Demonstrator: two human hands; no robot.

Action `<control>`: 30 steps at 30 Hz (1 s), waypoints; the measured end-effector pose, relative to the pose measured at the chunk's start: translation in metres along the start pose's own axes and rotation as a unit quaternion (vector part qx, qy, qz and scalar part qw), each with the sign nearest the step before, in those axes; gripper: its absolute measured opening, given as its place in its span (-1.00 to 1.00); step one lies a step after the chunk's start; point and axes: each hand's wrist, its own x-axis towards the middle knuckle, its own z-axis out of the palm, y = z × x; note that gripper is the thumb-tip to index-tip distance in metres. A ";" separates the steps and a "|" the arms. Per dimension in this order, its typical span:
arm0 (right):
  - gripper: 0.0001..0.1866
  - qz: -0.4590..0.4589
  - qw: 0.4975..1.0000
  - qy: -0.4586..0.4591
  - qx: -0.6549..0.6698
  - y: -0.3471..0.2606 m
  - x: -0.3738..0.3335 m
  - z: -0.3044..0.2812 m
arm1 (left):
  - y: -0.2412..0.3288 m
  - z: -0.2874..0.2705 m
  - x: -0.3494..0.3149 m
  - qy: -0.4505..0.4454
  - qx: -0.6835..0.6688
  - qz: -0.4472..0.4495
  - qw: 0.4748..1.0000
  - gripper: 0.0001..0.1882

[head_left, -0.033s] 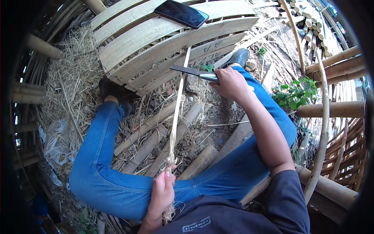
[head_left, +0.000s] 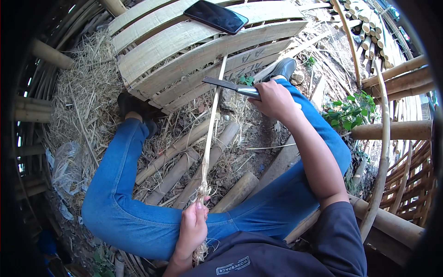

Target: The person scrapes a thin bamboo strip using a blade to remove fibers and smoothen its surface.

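Observation:
My right hand is closed around the metal handle of a knife. Its dark flat blade points left and lies across the upper part of a thin pale bamboo strip. The strip's far end meets the slats of a wooden crate. At the strip's near end, my left hand grips it above my thigh, fingers wrapped round. Frayed curled shavings cling to the strip just beyond that hand, and more fibres stick out below it.
On the crate lies a dark phone. Cut bamboo poles rest on the ground between my legs. Dry straw covers the left side, with a clear plastic bag. A leafy plant and bamboo rails stand at right.

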 end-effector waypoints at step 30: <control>-0.62 0.024 0.996 -0.067 0.045 -0.027 -0.005 -0.004 | -0.021 -0.026 0.018 -0.242 -0.561 -0.220 0.761 -0.74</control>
